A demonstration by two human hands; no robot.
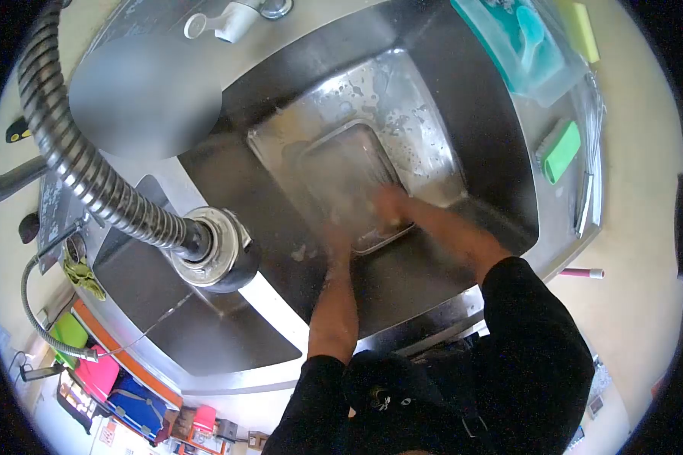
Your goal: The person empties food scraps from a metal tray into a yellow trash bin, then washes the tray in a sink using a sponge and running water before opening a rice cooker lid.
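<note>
A shallow rectangular metal tray (383,242) lies in the basin of a steel sink (486,129), its inside hazy and wet. My right hand (391,206) is over the tray's right part, fingers smeared by motion. A small yellowish patch shows beside that hand; I cannot tell whether it is something held. Near the tray's lower left edge is my left hand (337,236), its fingers blurred too. Water drops and pale film cover the bright sink floor above the tray.
A ribbed metal hose with a spray head (212,250) hangs over the divider, left of my hands. Beyond it is a second basin (197,326). On the right ledge are a teal container (508,45), a green brush (561,152), a whisk (587,189) and a yellow sponge (580,32).
</note>
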